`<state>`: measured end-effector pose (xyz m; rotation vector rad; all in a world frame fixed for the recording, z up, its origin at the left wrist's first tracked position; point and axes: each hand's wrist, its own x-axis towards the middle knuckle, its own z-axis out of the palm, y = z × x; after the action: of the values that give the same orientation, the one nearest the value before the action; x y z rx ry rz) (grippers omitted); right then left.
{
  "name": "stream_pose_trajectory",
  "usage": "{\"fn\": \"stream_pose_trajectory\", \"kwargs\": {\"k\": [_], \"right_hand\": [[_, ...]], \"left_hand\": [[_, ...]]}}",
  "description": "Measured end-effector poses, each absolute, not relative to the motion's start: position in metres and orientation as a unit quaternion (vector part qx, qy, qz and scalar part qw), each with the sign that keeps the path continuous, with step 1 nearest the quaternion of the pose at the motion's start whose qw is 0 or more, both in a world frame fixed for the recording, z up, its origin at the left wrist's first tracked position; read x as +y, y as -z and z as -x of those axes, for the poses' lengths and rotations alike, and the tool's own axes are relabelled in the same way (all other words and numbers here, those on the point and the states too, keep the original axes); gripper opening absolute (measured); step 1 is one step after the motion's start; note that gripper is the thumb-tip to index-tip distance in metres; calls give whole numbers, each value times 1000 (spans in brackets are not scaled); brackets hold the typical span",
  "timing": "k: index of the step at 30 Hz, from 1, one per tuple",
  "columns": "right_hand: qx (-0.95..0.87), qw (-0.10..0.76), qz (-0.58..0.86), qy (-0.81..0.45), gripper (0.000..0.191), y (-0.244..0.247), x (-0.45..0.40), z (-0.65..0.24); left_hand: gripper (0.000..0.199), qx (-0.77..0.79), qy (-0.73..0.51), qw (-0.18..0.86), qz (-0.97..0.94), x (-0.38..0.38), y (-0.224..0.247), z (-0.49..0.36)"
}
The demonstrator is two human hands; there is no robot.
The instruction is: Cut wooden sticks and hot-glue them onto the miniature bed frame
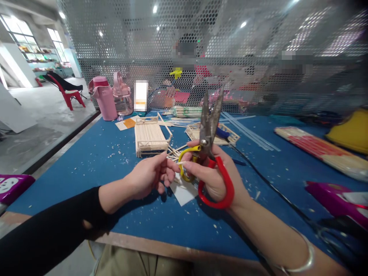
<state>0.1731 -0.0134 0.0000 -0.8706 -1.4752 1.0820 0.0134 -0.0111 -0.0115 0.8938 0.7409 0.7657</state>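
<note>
My right hand (215, 176) holds scissors (204, 142) with one red and one yellow handle, their blades apart and pointing up. Its thumb tip meets a small pale piece (180, 163) near the fingertips of my left hand (153, 172). The left fingers are curled, thumb and index finger close together; whether they grip the piece is hard to tell. Behind the hands, a small frame of wooden sticks (151, 134) stands on the blue table (94, 176). A second stick frame (194, 132) lies partly behind the scissors. Below the hands is a white paper (184, 193).
A pink jug (106, 100) and a clear bottle (123, 96) stand at the back left. Bagged sticks (319, 151) lie right, above a purple object (330, 195). A black cable (267, 184) crosses the right side. A person sits behind the perforated metal screen (115, 46).
</note>
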Motion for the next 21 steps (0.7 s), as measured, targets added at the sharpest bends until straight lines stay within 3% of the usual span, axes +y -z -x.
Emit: {"fn": "stream_pose_trajectory", "kwargs": {"k": [8,14,18,21], "right_hand": [[-678,499,367,-395,29,3,-16,-172],[-662,521,373,-389,35,4,-15,-172],[-647,536,407,-359,37,3,-15,-174],[-689,492,428,-317,29,1,-15,-178]], "left_hand": [[30,353,-357,736,-454,-13,13,-13],[29,336,-370,736,-456,-13,13,-13],[26,336,-443,691,-462,-13,9,-14],[22,344,-503,648,-456,-13,7,-14]]}}
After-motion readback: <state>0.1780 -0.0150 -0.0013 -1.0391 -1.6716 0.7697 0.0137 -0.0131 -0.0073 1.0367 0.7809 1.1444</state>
